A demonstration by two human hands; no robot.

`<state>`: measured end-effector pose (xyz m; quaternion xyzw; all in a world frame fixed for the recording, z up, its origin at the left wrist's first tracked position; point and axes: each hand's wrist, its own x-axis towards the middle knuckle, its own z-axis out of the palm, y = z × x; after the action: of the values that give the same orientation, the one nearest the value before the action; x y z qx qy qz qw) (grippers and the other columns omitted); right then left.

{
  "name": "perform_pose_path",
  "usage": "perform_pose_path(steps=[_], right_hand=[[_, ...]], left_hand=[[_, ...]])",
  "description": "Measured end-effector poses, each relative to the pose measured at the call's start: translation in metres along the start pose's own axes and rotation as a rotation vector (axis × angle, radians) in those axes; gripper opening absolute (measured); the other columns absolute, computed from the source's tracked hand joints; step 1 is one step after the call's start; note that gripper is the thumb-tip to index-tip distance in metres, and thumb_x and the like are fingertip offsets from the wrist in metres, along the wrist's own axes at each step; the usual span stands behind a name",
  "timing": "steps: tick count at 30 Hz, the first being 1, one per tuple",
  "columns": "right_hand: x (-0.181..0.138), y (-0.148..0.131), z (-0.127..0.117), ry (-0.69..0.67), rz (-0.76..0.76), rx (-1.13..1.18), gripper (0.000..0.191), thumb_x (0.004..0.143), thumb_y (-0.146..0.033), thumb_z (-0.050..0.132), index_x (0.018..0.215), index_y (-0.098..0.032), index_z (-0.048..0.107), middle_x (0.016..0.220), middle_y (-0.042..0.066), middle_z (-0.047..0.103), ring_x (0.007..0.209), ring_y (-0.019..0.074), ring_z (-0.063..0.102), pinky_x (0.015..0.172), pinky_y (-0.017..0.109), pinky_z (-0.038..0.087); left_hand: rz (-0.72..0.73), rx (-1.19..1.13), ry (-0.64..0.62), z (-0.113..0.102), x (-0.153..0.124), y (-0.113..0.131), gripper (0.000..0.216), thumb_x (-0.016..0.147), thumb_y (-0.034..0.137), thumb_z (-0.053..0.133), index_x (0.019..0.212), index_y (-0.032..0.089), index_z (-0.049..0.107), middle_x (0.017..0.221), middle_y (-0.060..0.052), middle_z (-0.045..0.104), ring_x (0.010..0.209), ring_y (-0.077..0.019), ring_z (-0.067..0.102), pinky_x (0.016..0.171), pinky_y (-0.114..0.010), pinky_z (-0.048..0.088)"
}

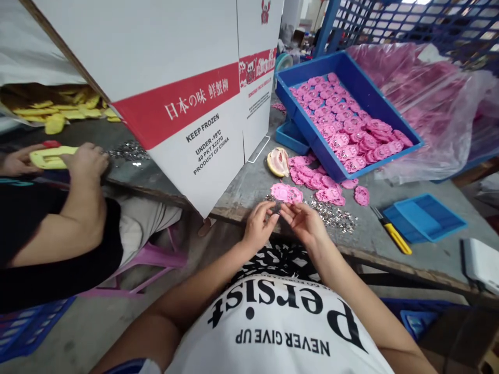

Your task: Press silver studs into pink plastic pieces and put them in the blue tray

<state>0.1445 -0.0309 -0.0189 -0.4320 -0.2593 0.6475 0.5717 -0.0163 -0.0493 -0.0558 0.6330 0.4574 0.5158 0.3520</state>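
At the table's front edge my left hand [259, 226] and my right hand [305, 224] almost meet, thumbs and fingers pinched together. Whatever is between the fingertips is too small and dark to make out. Just beyond them lies a pink plastic piece [286, 192] with a scalloped outline. Small shiny metal parts [336, 217] are scattered by my right hand, and a few more show near the left fingertips. Farther back is a loose heap of pink plastic pieces [314, 179]. A blue tray [380, 106] holding rows of such pieces leans over it.
A tall white carton [202, 140] stands at the left. Beyond it, a co-worker's hands hold a yellow plastic piece [50, 157]. To the right are a yellow-handled tool [396, 238], a small blue tray [425, 217] and a white box [483, 264]. A half-round yellow-rimmed object [278, 161] lies centrally.
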Motion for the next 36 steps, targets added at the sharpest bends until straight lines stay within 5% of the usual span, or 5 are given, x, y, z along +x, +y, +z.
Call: perform_pose_path(steps=[4,10,18,25,36], right_hand=[[-0.035,0.028,0.014,-0.154,0.155,0.035,0.023,0.064,-0.025,0.083,0.083,-0.022,0.069,0.076,0.0,0.074,0.07,0.0183,0.071,0.071,0.033,0.062],[-0.05,0.036,0.008,-0.296,0.207,-0.321,0.03,0.064,-0.038,0.088,0.08,-0.018,0.071,0.072,0.001,0.072,0.062,0.0124,0.063,0.062,0.025,0.051],[-0.004,-0.027,-0.059,0.136,-0.263,-1.265,0.008,0.082,-0.026,0.066,0.086,-0.023,0.071,0.087,0.004,0.077,0.076,0.0202,0.066,0.074,0.033,0.048],[-0.005,-0.028,-0.052,0.014,-0.263,-1.746,0.02,0.09,-0.02,0.056,0.097,-0.025,0.074,0.107,0.009,0.078,0.095,0.0266,0.071,0.079,0.034,0.048],[-0.001,-0.031,-0.051,-0.032,-0.237,-1.885,0.021,0.095,-0.028,0.057,0.107,-0.024,0.074,0.113,0.01,0.074,0.099,0.0278,0.069,0.078,0.035,0.048]], left_hand=[[-0.262,-0.448,0.019,0.015,-0.017,0.018,0.045,0.092,0.05,0.064,0.124,0.017,0.063,0.127,-0.013,0.07,0.118,-0.0229,0.065,0.103,-0.035,0.05],[-0.561,-0.831,0.101,-0.001,-0.009,0.04,0.034,0.087,0.04,0.07,0.109,0.015,0.061,0.101,-0.011,0.076,0.088,-0.021,0.073,0.079,-0.033,0.058],[-0.695,-0.812,0.126,-0.026,-0.005,0.039,0.028,0.09,0.028,0.065,0.112,0.015,0.055,0.089,-0.008,0.075,0.071,-0.0188,0.073,0.063,-0.03,0.057],[-0.743,-0.807,0.071,-0.018,-0.004,0.034,0.027,0.091,0.029,0.064,0.112,0.015,0.054,0.089,-0.009,0.074,0.066,-0.0167,0.07,0.055,-0.025,0.052],[-0.761,-0.829,-0.024,-0.007,0.003,0.039,0.037,0.084,0.035,0.072,0.11,0.013,0.056,0.08,-0.005,0.07,0.057,-0.0139,0.063,0.045,-0.022,0.044]])
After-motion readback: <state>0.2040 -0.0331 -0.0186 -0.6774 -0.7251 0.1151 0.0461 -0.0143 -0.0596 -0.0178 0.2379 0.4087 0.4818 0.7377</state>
